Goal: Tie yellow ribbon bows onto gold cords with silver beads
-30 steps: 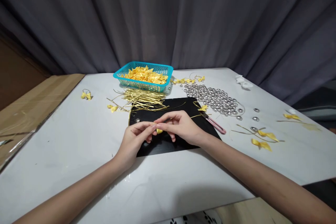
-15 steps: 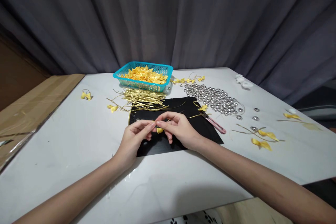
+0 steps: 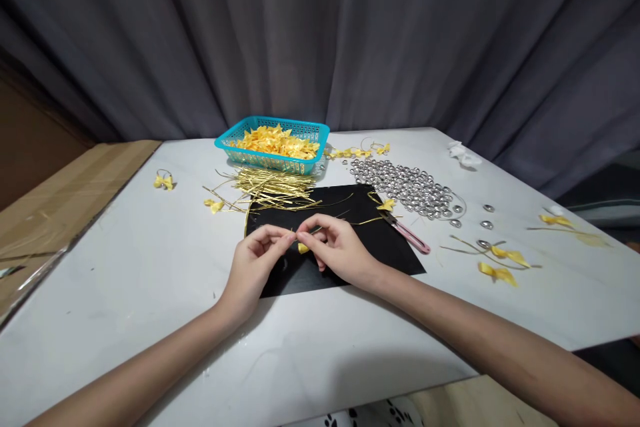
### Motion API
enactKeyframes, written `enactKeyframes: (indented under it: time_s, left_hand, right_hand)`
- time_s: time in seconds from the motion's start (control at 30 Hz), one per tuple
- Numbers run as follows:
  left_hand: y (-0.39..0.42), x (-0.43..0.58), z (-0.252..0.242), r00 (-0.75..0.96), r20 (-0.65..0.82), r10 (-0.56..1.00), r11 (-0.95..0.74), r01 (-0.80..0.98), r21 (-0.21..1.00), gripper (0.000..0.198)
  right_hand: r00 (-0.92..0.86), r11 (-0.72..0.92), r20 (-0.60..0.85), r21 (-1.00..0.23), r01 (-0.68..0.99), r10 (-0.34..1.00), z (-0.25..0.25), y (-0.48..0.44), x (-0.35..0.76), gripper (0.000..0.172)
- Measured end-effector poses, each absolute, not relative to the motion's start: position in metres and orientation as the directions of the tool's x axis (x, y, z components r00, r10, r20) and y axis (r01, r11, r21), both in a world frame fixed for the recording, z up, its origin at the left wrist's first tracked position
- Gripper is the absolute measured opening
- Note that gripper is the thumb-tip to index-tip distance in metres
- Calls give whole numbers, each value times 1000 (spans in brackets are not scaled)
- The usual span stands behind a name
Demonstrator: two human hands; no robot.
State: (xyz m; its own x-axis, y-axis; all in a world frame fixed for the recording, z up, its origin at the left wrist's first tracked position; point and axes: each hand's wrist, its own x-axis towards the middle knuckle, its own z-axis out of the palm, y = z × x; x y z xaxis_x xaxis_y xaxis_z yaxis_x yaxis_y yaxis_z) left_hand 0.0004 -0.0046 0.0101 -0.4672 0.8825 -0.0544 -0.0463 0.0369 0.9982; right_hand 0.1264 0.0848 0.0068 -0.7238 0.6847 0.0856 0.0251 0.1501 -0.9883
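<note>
Over the black mat (image 3: pixel 295 283), my left hand (image 3: pixel 255 260) and my right hand (image 3: pixel 343 250) meet fingertip to fingertip, both pinched closed. Between them is a thin gold twist tie, mostly hidden by the fingers. A small yellow ribbon bow (image 3: pixel 303 249) hangs just below the pinch, partly covered by my right hand. Behind my hands lies a loose pile of gold twist ties (image 3: pixel 275 188). To the right of my right hand, pink-handled snips (image 3: pixel 413 238) rest across the mat's edge, with another yellow bow (image 3: pixel 387 205) by their tip.
A turquoise basket (image 3: pixel 240 155) full of yellow bows stands at the back. Many shiny silver beads (image 3: pixel 415 190) spread to the right. Loose bows (image 3: pixel 497 273) with ties lie farther right. A bow on a bent tie (image 3: pixel 163 180) sits left, near cardboard (image 3: pixel 75 193).
The fingers of my right hand have curled in slightly below the pinch, and the left hand's lower fingers have drawn in. Both hands stay in nearly the same place.
</note>
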Motion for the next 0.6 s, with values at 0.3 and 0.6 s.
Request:
enactKeyframes:
  time_s: [0.3, 0.6]
  left_hand:
    - [-6, 0, 11, -485, 56, 873, -37, 50, 998, 19]
    - [-7, -2, 8, -494, 165, 854, -92, 168, 981, 17]
  right_hand:
    - [-716, 206, 116, -978, 39, 688, 7, 82, 126, 18]
    - [-712, 224, 135, -974, 33, 689, 7, 82, 127, 17]
